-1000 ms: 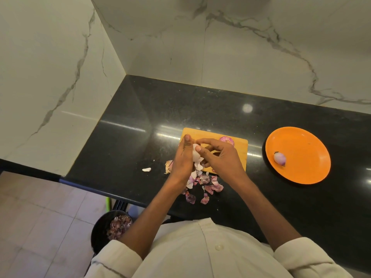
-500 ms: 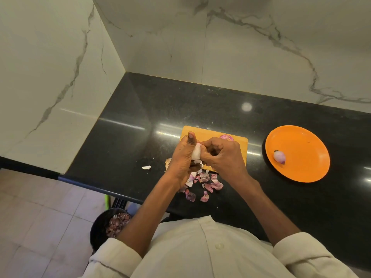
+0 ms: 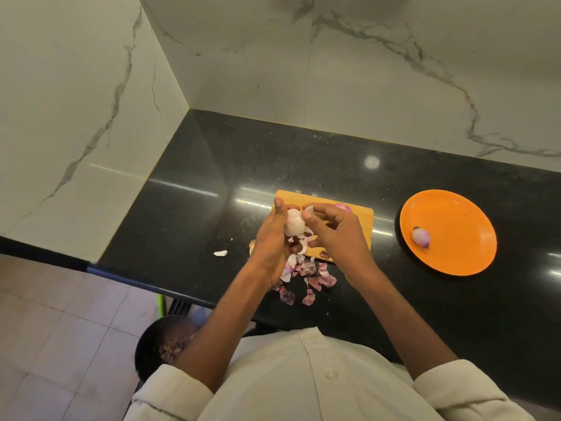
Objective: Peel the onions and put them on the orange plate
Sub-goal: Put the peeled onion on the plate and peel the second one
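Head view: left hand [image 3: 273, 238] grips a pale onion [image 3: 294, 225] above the cutting board's [image 3: 362, 221] left end, right hand [image 3: 335, 235] pinching apparently a skin flap [image 3: 308, 211]; one peeled onion [image 3: 421, 237] near the orange plate's [image 3: 455, 220] left rim.

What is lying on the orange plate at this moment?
One peeled onion lies on the orange plate, near its left edge. The rest of the plate shows bare; nothing covers it, so nothing there is hidden.
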### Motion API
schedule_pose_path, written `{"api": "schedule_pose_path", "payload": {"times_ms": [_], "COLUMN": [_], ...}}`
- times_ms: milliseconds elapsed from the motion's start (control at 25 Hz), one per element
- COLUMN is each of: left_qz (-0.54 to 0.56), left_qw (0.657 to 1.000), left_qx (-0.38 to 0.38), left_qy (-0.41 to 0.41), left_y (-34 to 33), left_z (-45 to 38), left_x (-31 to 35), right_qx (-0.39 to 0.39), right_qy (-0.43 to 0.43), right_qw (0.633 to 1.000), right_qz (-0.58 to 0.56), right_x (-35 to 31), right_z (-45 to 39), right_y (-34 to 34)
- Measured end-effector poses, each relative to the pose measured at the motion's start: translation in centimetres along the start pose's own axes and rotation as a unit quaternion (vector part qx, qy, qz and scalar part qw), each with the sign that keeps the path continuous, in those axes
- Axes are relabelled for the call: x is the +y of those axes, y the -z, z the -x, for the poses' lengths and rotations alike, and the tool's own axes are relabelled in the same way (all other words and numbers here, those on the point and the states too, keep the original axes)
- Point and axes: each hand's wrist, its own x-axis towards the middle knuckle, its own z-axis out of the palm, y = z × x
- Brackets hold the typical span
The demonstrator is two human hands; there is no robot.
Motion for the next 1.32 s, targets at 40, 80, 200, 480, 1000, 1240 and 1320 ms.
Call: {"api": "schedule_pose_path", "payload": {"times_ms": [40,80,200,480,1000,1240,1320], "left_qz": [0.006,0.012,0.056,0.097,0.072,-0.054,-0.104], "left_qw": [1.000,1.000,0.998,0.994,0.992,0.992,0.988], "left_qx": [-0.007,-0.014,-0.010,0.011,0.004,0.032,0.035], "left_qy": [0.004,0.007,0.030,0.053,0.105,0.114,0.108], "left_y": [-0.2,-0.3,-0.3,-0.1,0.1,-0.5,-0.8], "left_z": [0.1,0.2,0.2,-0.2,-0.9,-0.6,-0.8], "left_x": [0.1,0.1,0.0,-0.5,-1.4,-0.6,-0.6], "right_qx": [-0.004,-0.004,0.010,-0.008,-0.039,-0.030,-0.040], "right_qy": [0.004,0.007,-0.015,-0.037,-0.058,0.131,0.141], "right_qw": [1.000,1.000,1.000,0.999,0.997,0.967,0.965], "right_qz": [0.014,0.020,-0.021,-0.036,-0.021,0.217,0.218], "right_x": [0.1,0.2,0.3,-0.1,1.0,1.5,1.4], "right_z": [0.0,0.0,0.0,0.2,0.1,-0.2,-0.3], "right_y": [-0.3,-0.6,-0.9,-0.7,0.4,1.3,1.4]}}
